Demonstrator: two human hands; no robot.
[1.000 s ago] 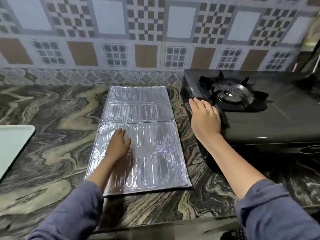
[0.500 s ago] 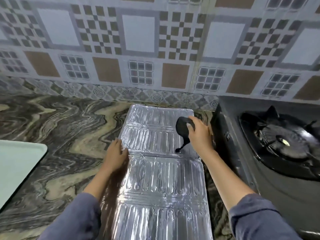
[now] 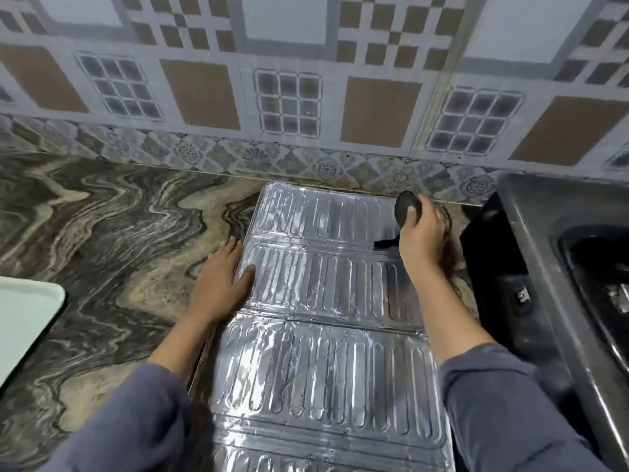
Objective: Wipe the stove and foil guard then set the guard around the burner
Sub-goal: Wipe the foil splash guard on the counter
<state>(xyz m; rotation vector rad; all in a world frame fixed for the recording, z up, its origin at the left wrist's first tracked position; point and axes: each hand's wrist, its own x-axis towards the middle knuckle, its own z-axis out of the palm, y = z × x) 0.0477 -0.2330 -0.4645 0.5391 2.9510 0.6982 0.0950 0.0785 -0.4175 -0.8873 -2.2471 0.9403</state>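
Observation:
The ribbed silver foil guard (image 3: 320, 362) lies flat on the marbled countertop (image 3: 112, 240), unfolded in several panels, running from the wall towards me. My left hand (image 3: 223, 281) rests flat on its left edge, fingers straight, thumb on the foil. My right hand (image 3: 420, 233) grips a dark cloth (image 3: 406, 207) at the guard's far right corner; a tail of the cloth hangs below my palm. The black stove (image 3: 544, 267) stands to the right, with the burner well (image 3: 609, 277) partly cut off by the frame edge.
A patterned tiled wall (image 3: 306, 90) rises just behind the guard. A pale green tray (image 3: 23, 318) sits at the left edge of the counter. A dark gap separates the guard from the stove's side.
My right hand left the stove with the cloth and moved onto the foil guard, then up to its far right corner. My left hand shifted to the guard's left edge. The view came closer.

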